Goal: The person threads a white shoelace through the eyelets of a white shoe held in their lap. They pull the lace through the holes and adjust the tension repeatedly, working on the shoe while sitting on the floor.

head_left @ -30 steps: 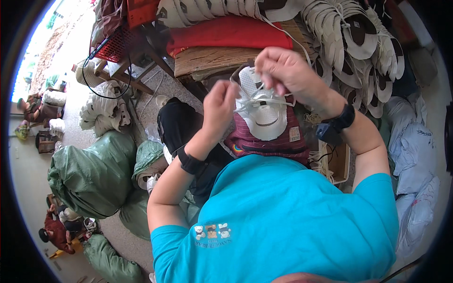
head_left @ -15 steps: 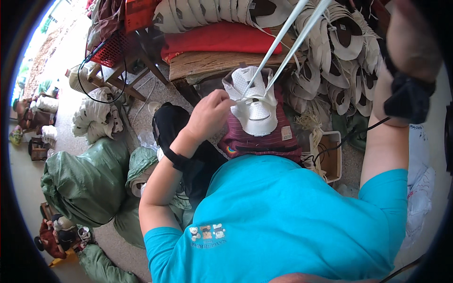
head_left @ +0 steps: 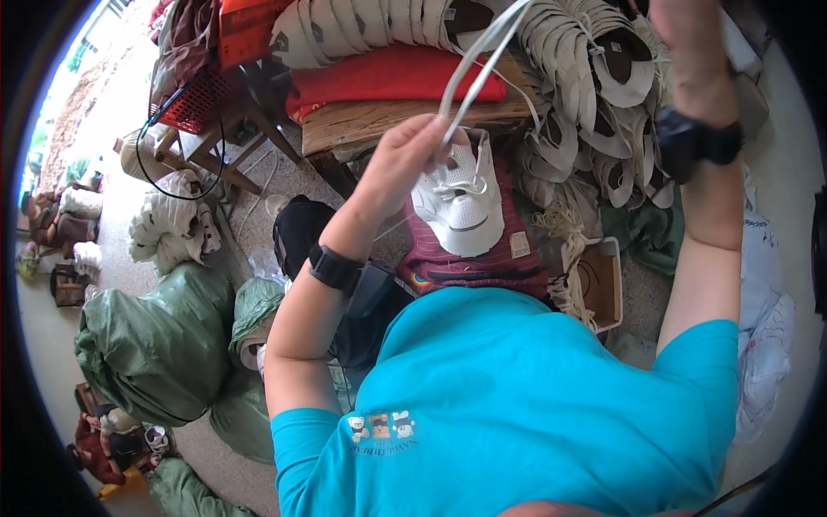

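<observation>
A white perforated shoe upper [head_left: 468,220] lies on a maroon striped cloth [head_left: 517,228] over my lap, a piece of lace crossing its throat. My left hand [head_left: 407,155] is closed at the upper's left side, thumb and fingers pinching a white shoelace [head_left: 465,77]. From there two strands of the lace curve up past the top edge of the view. My right hand [head_left: 687,26] is raised high at the upper right. Its fingers are cut off by the top edge, so what they hold is hidden.
Ahead stands a wooden bench [head_left: 379,129] with red cloth [head_left: 396,82] and a row of shoe uppers [head_left: 362,34]. More uppers [head_left: 616,77] hang in bunches at the right. A bin [head_left: 608,284] with laces stands by my lap. Green sacks [head_left: 155,345] lie left; people sit farther off.
My left hand has risen from the lacing to beside the upper's top. My right arm has shifted left and up. The taut lace strands now curve loosely.
</observation>
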Tool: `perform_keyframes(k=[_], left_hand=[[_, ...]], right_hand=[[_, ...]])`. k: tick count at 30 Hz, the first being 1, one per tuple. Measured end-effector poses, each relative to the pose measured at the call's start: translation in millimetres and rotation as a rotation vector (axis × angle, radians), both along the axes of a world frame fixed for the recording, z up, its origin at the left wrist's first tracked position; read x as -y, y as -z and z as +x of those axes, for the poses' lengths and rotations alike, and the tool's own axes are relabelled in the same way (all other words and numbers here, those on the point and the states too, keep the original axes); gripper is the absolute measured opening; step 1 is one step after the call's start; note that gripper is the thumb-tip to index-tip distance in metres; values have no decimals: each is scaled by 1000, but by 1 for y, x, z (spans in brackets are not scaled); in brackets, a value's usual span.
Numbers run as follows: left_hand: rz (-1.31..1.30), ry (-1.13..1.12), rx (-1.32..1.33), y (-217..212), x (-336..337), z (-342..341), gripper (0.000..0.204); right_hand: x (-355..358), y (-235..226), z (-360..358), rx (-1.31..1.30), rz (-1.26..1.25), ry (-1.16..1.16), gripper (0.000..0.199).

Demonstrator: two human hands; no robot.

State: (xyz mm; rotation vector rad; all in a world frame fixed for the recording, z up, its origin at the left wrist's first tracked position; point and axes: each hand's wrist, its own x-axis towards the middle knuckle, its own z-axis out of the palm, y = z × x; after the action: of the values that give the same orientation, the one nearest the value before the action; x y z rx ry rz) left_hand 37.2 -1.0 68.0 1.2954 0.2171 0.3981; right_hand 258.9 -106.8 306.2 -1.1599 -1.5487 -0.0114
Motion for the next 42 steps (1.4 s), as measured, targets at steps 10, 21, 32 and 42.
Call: perform_keyframes(k=[10, 21, 32, 42], left_hand=[[-233, -184, -7, 13, 5, -4, 30], [-426, -404, 11, 9, 2, -19, 22], [-145, -360, 160, -24, 29, 5, 26], [-738, -524, 290, 3, -16, -41, 25]], right_hand=[[45, 246, -51, 472, -467, -116, 20], [36, 277, -41, 736, -106, 56, 26], [28, 232, -90, 145, -356, -67, 27], [17, 233, -50, -1130, -583, -466, 17]])
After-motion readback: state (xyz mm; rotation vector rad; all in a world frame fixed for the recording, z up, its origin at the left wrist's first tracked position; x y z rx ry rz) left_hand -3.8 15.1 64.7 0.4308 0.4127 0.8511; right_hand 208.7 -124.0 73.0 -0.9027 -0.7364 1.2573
